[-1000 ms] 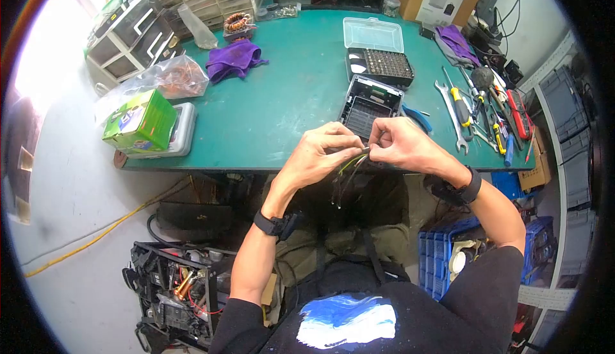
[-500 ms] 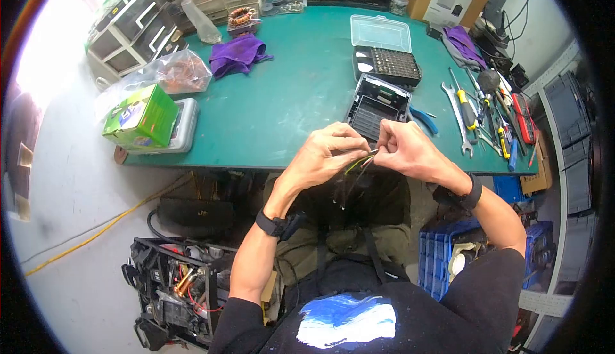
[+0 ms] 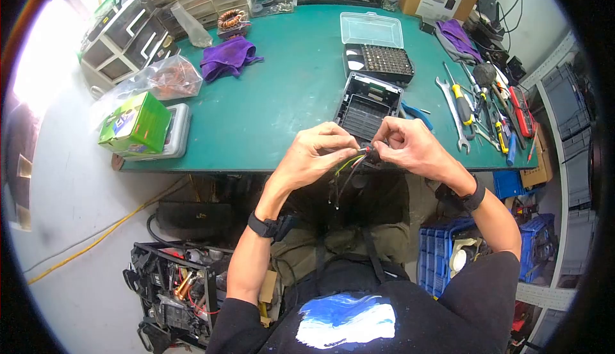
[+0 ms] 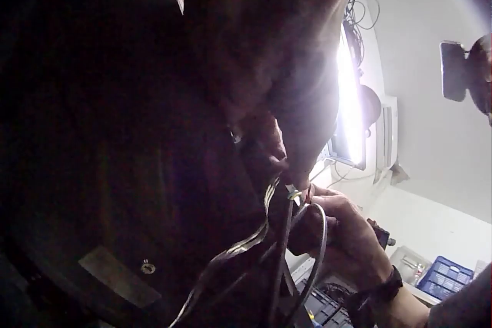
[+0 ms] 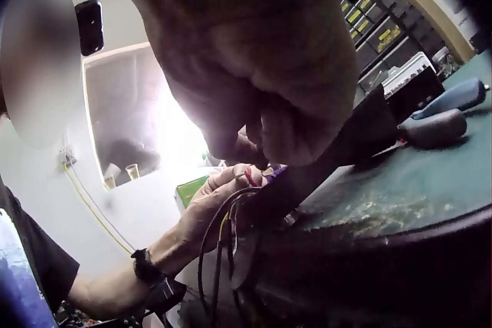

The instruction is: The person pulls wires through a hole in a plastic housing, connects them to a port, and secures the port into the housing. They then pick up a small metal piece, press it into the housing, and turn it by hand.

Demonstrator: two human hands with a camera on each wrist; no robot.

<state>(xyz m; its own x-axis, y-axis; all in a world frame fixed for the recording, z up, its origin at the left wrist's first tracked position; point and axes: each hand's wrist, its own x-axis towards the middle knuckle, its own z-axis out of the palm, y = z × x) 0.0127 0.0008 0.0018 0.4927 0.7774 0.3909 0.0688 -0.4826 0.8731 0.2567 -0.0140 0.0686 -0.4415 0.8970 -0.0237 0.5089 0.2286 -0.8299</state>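
Note:
At the near edge of the bench both hands meet over a bunch of thin wires point(image 3: 349, 167), some yellow-green and some dark, whose loose ends hang down. My left hand point(image 3: 315, 153) pinches the wires between thumb and forefinger. From the other side, my right hand point(image 3: 415, 150) pinches at the same bunch, its fingertips close to the left ones. A small red wire point(image 5: 250, 177) shows at the fingertips in the right wrist view. Just behind the hands stands an open black plastic housing point(image 3: 368, 114). In the left wrist view the wires point(image 4: 265, 228) dangle beneath the fingers.
Blue-handled pliers point(image 3: 418, 114) lie right of the housing, a bit case point(image 3: 381, 63) with raised lid behind it. Farther right are a wrench point(image 3: 453, 114), screwdrivers and a red meter point(image 3: 522, 114). A green box point(image 3: 136, 123) and purple cloth point(image 3: 229, 57) sit on the left.
The head view shifts slightly. Both hands stay at the wires with small finger movements, and a red bit now shows between the fingertips. The hanging wire ends have swung a little left.

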